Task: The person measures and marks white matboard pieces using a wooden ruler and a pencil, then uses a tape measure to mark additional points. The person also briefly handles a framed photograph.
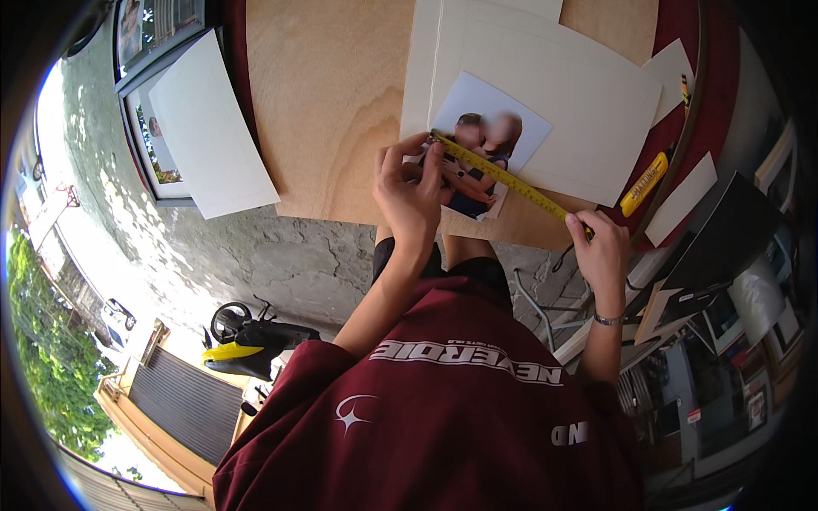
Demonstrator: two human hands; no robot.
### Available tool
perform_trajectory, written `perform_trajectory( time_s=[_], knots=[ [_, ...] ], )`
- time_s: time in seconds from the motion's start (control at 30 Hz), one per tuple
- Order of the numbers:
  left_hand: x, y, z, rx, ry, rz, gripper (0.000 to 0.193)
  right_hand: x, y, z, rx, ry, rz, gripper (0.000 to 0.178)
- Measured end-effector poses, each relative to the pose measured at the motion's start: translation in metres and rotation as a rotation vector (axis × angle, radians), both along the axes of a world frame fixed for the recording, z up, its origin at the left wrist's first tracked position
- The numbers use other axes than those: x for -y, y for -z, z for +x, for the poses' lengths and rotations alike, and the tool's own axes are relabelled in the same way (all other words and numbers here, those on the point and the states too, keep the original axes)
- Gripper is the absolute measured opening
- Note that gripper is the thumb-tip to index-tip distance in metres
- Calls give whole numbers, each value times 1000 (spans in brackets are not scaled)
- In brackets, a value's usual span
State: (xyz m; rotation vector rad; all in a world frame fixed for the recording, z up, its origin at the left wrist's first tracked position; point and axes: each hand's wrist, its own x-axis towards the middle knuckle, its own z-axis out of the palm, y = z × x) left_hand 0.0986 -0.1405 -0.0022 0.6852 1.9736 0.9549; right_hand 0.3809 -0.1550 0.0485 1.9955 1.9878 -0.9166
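A yellow tape measure (511,180) is stretched slantwise over a printed photo (527,136) of people. My left hand (409,183) pinches the tape's end near the photo's left edge. At the other end, my right hand (601,247) is closed round the tape's case, which the fingers mostly hide. Beneath the photo lies a large off-white board (588,102) on a wooden sheet (332,111). A yellow utility knife (644,183) rests to the right, beyond my right hand.
Picture frames (158,128) and a white sheet (217,136) lie at the table's left. Off-white strips (684,200) sit along the right edge, beside a dark panel (724,234). Below left, a yellow and black motorbike (251,341) is parked.
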Motion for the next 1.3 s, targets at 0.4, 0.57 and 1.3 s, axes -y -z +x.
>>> perform_trajectory(
  time_s=[0.4,0.57,1.3],
  knots=[
    [0,5,-2,-50,38,2,27,-4,-3,-13,95,2,62,24],
    [0,4,-2,-38,30,-13,27,-2,-2,-14,123,6,69,23],
    [21,-16,5,-74,54,88,51,14,4,14,-210,110,114,25]
  ],
)
